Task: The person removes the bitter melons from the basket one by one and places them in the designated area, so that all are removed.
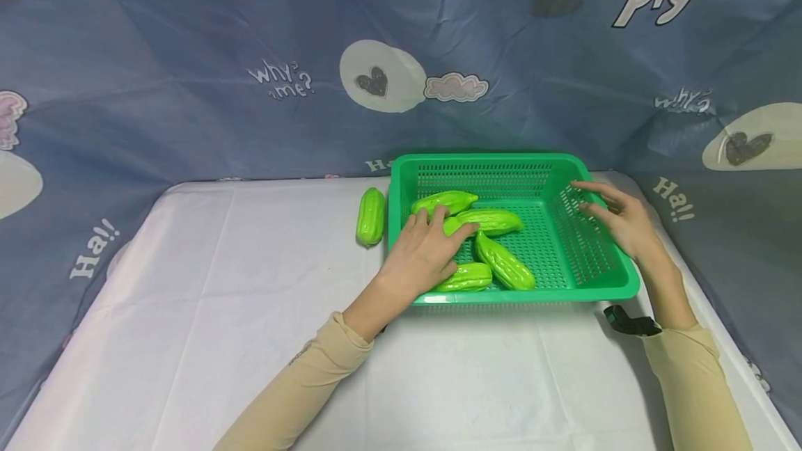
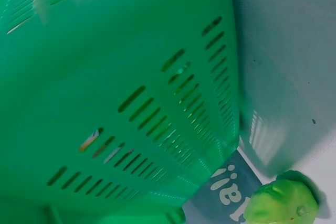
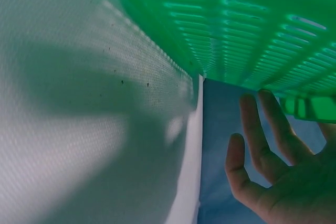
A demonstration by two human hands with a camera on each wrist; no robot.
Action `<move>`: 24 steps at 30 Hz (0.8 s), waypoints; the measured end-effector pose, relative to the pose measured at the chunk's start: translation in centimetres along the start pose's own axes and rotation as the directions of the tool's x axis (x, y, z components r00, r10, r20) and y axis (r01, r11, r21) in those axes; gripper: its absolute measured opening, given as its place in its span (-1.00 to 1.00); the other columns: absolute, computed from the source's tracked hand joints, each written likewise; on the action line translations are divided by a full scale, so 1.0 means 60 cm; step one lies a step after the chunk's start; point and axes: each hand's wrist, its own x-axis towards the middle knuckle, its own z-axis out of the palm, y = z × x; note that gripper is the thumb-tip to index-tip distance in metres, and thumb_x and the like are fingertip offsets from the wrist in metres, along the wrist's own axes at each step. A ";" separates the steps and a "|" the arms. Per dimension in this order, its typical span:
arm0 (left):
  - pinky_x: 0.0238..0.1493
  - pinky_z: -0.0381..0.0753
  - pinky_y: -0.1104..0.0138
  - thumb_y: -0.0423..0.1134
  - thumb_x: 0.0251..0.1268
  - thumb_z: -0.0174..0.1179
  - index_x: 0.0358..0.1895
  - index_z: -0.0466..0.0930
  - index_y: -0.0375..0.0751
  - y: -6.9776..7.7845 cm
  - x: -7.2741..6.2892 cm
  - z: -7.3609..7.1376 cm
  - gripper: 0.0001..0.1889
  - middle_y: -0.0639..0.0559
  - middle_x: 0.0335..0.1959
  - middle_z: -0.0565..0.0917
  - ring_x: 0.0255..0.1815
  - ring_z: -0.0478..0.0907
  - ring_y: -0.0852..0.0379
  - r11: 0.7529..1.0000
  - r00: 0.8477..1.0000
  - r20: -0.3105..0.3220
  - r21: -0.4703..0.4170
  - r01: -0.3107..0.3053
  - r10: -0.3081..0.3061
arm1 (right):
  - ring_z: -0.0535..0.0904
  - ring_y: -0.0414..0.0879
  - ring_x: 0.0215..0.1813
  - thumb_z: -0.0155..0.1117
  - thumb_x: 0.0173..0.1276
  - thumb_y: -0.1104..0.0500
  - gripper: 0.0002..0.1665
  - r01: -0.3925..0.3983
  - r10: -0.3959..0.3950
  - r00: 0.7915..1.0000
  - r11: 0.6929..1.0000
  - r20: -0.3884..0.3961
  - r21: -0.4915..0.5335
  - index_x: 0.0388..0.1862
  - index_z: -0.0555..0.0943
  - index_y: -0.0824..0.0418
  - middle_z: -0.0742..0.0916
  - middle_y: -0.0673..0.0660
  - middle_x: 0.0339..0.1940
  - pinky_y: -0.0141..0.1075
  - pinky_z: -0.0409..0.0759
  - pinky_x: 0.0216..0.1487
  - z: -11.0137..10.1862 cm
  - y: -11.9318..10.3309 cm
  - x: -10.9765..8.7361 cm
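Inside a green plastic basket point(image 1: 476, 294) lie several glossy, ridged green bitter melons, one of them a melon point(image 1: 504, 262) near the middle of the floor. My left hand point(image 1: 416, 252) reaches over the basket's left rim. Its curled fingers and thumb straddle a bitter melon point(image 1: 450, 226), which is partly hidden by the hand. At the right rim, my right hand point(image 1: 617, 218) has its fingers spread. In the right wrist view, several fingers point(image 3: 283, 145) of that hand extend beside the basket's outer wall point(image 3: 236, 19). The left wrist view shows only the basket's outer side point(image 2: 105, 77).
One bitter melon point(image 1: 371, 217) lies on the white-covered table point(image 1: 250, 298), just left of the basket; its end point(image 2: 283, 203) shows in the left wrist view. A blue printed cloth point(image 1: 282, 138) hangs behind the table. A dark wrist device point(image 1: 629, 322) sits by the right sleeve.
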 end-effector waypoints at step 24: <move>-0.31 0.44 0.28 -0.24 0.29 0.39 0.41 0.51 0.03 -0.003 -0.013 -0.040 -0.40 -0.23 0.19 0.61 -0.31 0.43 -0.03 1.000 0.979 -0.205 -0.014 -0.009 0.006 | 0.14 0.46 0.75 0.20 0.69 0.00 -0.44 0.004 -0.004 1.000 1.000 -0.015 0.013 0.59 0.52 0.03 0.45 0.34 0.67 0.42 0.05 0.72 0.002 0.006 0.001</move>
